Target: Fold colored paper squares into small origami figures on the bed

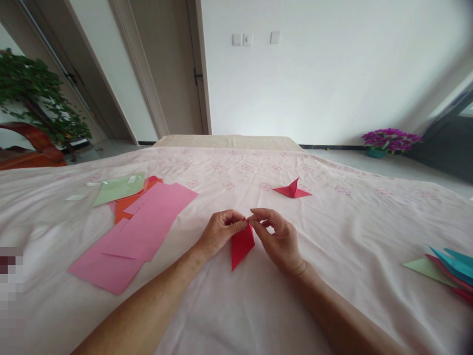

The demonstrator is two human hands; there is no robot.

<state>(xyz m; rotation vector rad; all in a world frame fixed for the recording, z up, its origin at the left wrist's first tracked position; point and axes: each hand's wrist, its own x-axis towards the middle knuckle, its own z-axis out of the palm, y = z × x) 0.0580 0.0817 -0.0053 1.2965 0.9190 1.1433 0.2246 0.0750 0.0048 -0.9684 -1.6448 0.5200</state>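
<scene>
A folded piece of red paper (242,245) hangs between my two hands, its pointed end towards me. My left hand (224,228) pinches its top edge between thumb and fingers. Close beside it, my right hand (277,236) has thumb and index finger closed at the same top corner of the paper. The fingertips hide the exact fold there. Beyond my right hand, another folded red paper piece (292,190) rests on the cloth with one flap standing up.
Pink paper sheets (148,227) lie to the left, with orange paper (127,202) and a light green packet (120,188) behind them. Several folded coloured pieces (453,268) are at the right edge. A pale flowered cloth (351,236) covers the surface.
</scene>
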